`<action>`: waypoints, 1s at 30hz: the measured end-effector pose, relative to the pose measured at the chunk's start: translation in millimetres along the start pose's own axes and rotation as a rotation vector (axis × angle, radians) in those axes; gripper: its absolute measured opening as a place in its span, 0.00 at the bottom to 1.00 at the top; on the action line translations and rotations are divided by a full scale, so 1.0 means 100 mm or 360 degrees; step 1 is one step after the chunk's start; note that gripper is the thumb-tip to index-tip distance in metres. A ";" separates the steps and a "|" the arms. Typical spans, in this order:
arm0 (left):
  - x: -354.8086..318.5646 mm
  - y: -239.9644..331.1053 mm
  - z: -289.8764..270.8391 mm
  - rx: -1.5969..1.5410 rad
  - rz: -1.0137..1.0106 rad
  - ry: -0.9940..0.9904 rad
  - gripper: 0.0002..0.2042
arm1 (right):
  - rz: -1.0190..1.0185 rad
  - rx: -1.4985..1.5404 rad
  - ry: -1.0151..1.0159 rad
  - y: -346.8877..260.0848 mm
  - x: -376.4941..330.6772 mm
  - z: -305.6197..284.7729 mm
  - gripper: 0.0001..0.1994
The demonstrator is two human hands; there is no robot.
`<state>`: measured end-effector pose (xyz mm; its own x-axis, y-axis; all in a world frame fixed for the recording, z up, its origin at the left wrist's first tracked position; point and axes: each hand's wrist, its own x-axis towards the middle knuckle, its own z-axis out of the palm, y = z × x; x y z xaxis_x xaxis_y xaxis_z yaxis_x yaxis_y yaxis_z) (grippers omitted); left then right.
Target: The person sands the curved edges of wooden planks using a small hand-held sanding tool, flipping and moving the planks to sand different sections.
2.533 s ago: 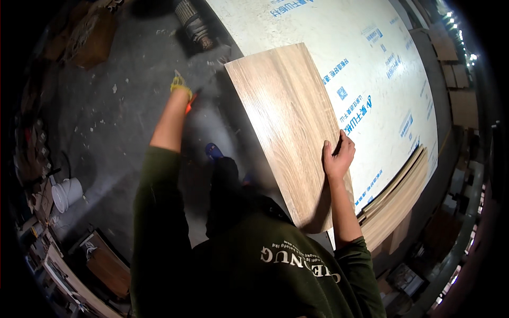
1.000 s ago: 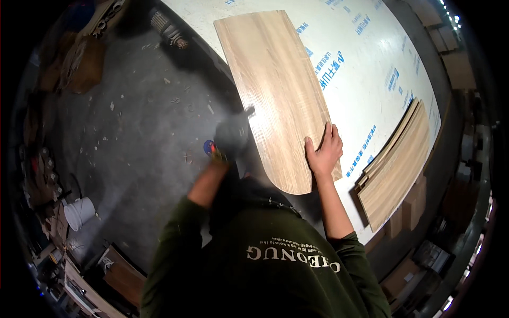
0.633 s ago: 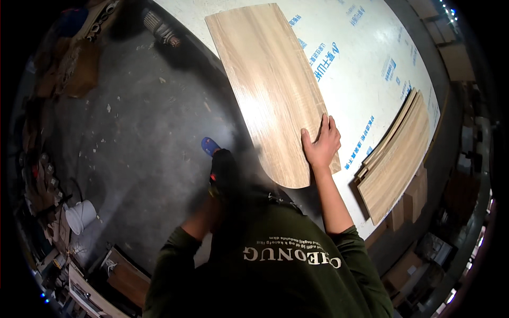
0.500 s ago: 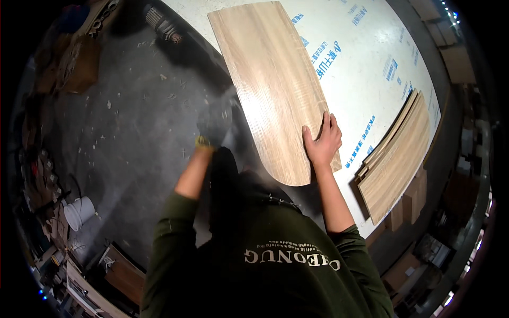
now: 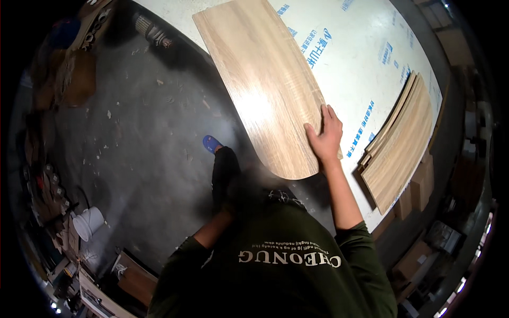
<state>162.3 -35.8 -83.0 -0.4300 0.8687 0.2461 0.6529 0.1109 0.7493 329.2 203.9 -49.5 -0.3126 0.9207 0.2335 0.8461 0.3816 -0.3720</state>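
A long wood-grain board (image 5: 260,90) with a rounded near end lies on the white worktable, its near end jutting past the table's edge. My right hand (image 5: 326,137) grips its right edge near that end, thumb on the top face and fingers along the side. A sliver of another wood-grain piece shows beside the wrist. Close to my body, my left hand (image 5: 245,190) is a dark smear in a dark glove. Its fingers, and whatever they may hold, cannot be made out.
The white worktable (image 5: 360,58) has blue printing. Several curved wood-grain boards (image 5: 400,148) are stacked on its right side. A motor-like machine (image 5: 152,31) sits by the far left edge. A white bucket (image 5: 88,222) stands on the floor at left; my foot wears a blue slipper (image 5: 211,143).
My left hand has swung from over the floor beside the board in toward my body. My right hand keeps its place on the board. The view has shifted slightly.
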 end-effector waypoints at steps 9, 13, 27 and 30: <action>1.44 -0.25 -0.10 0.0046 0.0171 0.0184 0.18 | 0.0342 0.0130 0.0118 -0.04 -0.52 -0.04 0.34; 2.14 -0.80 -0.28 -0.0076 0.0485 -0.0077 0.17 | 0.0234 0.0113 -0.0087 -0.44 -0.57 -0.04 0.36; 0.10 -0.49 -0.27 0.0099 0.0491 -0.0194 0.18 | -0.0084 0.0132 -0.0340 -0.40 -0.39 0.04 0.32; 0.45 -0.69 -0.31 0.0148 0.0403 -0.0103 0.19 | -0.0107 0.0108 -0.0357 -0.48 -0.43 0.08 0.33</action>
<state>78.1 -19.1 -104.8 -0.2070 0.9032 0.3760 0.7900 -0.0723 0.6088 299.0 146.2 -48.5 -0.4615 0.8853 0.0571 0.7918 0.4401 -0.4235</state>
